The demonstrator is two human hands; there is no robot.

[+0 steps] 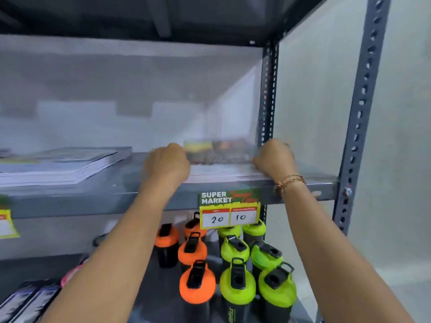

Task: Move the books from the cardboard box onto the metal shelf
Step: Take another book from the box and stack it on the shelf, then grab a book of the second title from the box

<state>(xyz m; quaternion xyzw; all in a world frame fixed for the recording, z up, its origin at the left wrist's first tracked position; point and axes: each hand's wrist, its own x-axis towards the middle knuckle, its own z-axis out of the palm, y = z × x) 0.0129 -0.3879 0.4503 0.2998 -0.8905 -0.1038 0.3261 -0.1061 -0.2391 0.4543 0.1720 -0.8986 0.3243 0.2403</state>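
Observation:
A stack of books with a dark, colourful cover lies flat on the grey metal shelf, near its right post. My left hand grips the stack's left edge and my right hand grips its right edge. A second stack of pale books lies flat further left on the same shelf board. The cardboard box is out of view. The picture is blurred by motion.
A "Super Market" price tag hangs from the shelf's front lip, and part of another tag shows at the left. Below stand several orange bottles and green shaker bottles. Packaged items lie at the lower left. A perforated upright post stands at the right.

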